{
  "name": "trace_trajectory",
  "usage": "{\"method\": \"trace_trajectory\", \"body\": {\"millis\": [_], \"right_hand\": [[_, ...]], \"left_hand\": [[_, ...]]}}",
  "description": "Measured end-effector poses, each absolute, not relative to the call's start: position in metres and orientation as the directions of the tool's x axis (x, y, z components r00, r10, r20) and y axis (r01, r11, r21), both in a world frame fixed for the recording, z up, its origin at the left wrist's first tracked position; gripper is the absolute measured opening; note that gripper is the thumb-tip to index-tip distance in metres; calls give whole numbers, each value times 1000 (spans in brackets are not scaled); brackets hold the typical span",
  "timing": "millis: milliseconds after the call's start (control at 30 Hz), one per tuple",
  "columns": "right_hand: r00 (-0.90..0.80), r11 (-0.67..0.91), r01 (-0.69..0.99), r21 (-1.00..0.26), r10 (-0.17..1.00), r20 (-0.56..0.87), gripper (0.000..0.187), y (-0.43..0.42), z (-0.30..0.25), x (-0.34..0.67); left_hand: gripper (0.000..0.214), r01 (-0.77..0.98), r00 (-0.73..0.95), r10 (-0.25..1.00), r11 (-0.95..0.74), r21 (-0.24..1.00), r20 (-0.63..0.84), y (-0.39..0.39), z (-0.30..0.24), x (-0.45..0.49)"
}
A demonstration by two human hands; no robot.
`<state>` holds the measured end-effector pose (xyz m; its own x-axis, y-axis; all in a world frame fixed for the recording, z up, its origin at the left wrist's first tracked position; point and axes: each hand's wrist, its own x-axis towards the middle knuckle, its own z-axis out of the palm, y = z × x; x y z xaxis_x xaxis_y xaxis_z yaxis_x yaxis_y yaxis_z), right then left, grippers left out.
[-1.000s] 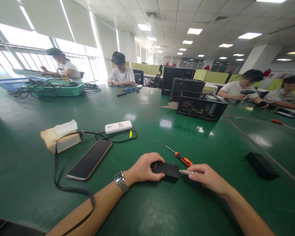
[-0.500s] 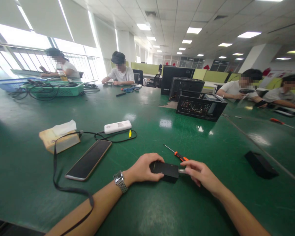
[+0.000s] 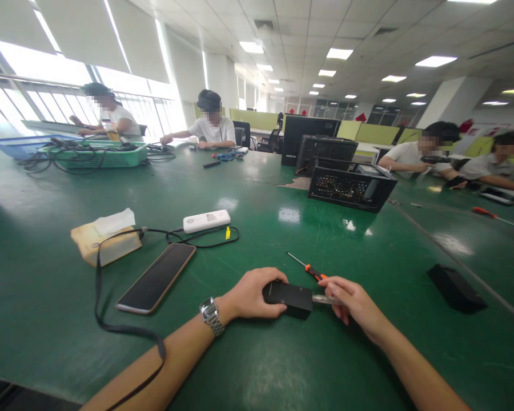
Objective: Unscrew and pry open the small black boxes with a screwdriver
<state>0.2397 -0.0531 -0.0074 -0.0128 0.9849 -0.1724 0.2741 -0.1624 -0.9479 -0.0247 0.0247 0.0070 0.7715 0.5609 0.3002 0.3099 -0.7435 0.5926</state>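
Note:
A small black rectangular box (image 3: 297, 295) lies low over the green table, and my left hand (image 3: 255, 294) is closed around its left end. From the box's right end juts a thin silvery, partly see-through strip (image 3: 321, 298). My right hand (image 3: 351, 299) pinches the outer end of that strip; the fingers hide part of it, and its kind is unclear. Just behind my right fingertips lies an orange-and-black screwdriver (image 3: 313, 272), its shaft pointing away to the left.
To the left are a phone (image 3: 157, 279), a tissue pack (image 3: 107, 237), a white device (image 3: 206, 221) and a black cable (image 3: 98, 285) crossing my left forearm. Another black block (image 3: 456, 288) sits right. Computer cases (image 3: 351, 185) and a green basket (image 3: 98, 155) stand farther back; several people sit around.
My right hand has shifted slightly right, and more of the silvery strip shows outside the box. My left hand holds still. Across the table, a person's arm has stretched toward the basket.

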Motion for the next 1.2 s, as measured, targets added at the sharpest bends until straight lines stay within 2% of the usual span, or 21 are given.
{"method": "trace_trajectory", "body": {"millis": [533,800,900,1033,1200], "right_hand": [[3,-166,182,-969,986,-168,46,-52,-6,238],[-126,-204,308,-929,960,-252,42,-55,0,245],[-169,-225,314,-922,943,-287,31,-58,6,246],[-159,-190,286,-939,957,-242,15,-60,13,248],[-119,-147,169,-975,979,-168,24,-58,14,250]], "left_hand": [[43,327,773,573,-728,602,272,25,5,-26],[42,331,777,571,-729,599,265,25,7,-25],[42,330,778,570,-728,601,264,25,7,-25],[43,322,780,566,-728,605,266,25,6,-26],[41,320,779,567,-728,606,270,25,6,-26]]}}
